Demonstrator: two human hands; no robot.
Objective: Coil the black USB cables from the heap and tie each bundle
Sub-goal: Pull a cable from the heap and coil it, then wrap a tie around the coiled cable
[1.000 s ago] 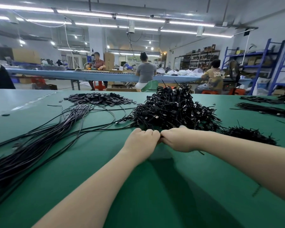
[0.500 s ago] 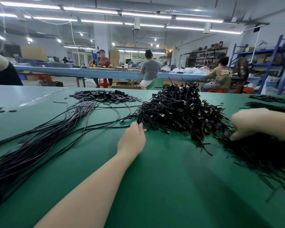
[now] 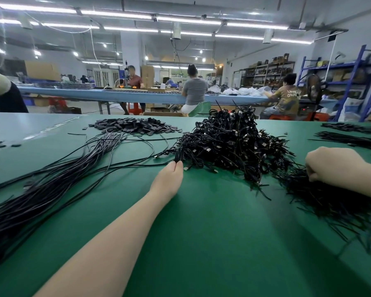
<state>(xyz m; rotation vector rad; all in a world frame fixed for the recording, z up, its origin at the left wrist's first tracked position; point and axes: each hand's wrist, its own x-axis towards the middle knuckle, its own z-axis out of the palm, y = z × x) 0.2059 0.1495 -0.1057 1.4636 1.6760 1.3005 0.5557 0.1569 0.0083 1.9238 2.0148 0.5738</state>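
Note:
A tall heap of black USB cables (image 3: 234, 142) lies on the green table (image 3: 201, 243). At the heap's near left edge my left hand (image 3: 169, 181) pinches a small coiled cable bundle (image 3: 178, 154) between thumb and fingertips. To the right, my right hand (image 3: 332, 163) has its fingers curled down into a spread pile of thin black ties (image 3: 330, 202). What those fingers hold is hidden. A thick sheaf of long uncoiled black cables (image 3: 51, 181) runs from the left edge toward the heap.
A flat pile of small black strips (image 3: 133, 126) lies behind the long cables. More black cable bunches (image 3: 351, 139) sit at the far right. People work at a long blue table (image 3: 159, 97) beyond. Blue shelving (image 3: 356, 82) stands at the right.
One second ago both hands met in front of the heap. My right hand has swung right onto the tie pile. My left hand stays at the heap's left edge with the bundle.

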